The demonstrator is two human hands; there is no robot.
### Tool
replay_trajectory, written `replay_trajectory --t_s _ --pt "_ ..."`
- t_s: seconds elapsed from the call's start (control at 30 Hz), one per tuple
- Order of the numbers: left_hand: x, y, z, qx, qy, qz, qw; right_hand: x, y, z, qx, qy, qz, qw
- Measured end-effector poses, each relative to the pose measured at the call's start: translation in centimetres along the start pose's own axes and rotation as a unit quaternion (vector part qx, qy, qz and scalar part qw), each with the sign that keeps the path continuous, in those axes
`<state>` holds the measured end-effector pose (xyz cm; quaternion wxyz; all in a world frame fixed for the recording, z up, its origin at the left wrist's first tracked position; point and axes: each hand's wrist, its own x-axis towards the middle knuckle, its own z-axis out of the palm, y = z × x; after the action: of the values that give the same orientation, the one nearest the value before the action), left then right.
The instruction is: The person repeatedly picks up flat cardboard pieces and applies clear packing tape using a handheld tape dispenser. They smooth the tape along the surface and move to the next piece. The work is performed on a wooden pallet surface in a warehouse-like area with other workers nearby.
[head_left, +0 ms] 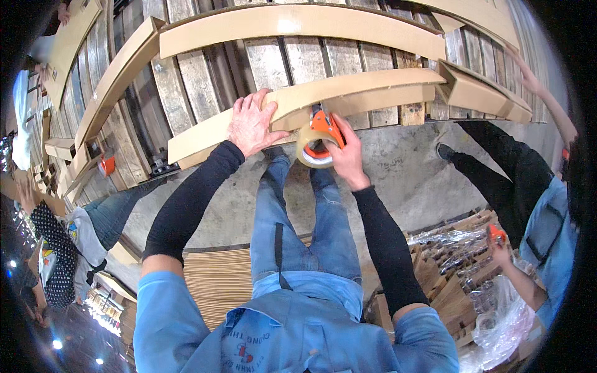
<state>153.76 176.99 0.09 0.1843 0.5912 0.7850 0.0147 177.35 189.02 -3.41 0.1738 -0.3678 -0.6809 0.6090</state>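
Observation:
A long, folded cardboard strip (373,84) lies along the near edge of a slatted wooden surface. My left hand (250,124) presses on it left of centre, palm down with fingers and thumb spread. In my right hand (350,160) is an orange tape dispenser (329,126) carrying a wide roll of clear-brown tape (307,147). The dispenser's head touches the strip's near side, right of my left hand. My right fingers wrap round its handle; the exact point where tape meets cardboard is hidden.
Another long cardboard strip (298,22) lies farther back, with folded pieces at left (118,81) and right (482,96). Co-workers stand on both sides; the right one's hand holds an orange tool (496,233). Stacked cardboard sheets (214,276) and plastic film (497,323) lie behind me.

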Motion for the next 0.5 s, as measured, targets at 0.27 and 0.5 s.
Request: replay_trajectory --t_s 0.27,0.5 --pt "-2.4 1.0 2.7 0.004 0.078 0.026 0.997 -5.3 -3.8 -8.1 -0.037 -0.03 -0.039 0.998" --pt "-1.9 1.2 2.2 -0.003 0.072 0.056 0.996 7.6 -0.5 -2.6 0.069 0.089 -0.041 0.993"
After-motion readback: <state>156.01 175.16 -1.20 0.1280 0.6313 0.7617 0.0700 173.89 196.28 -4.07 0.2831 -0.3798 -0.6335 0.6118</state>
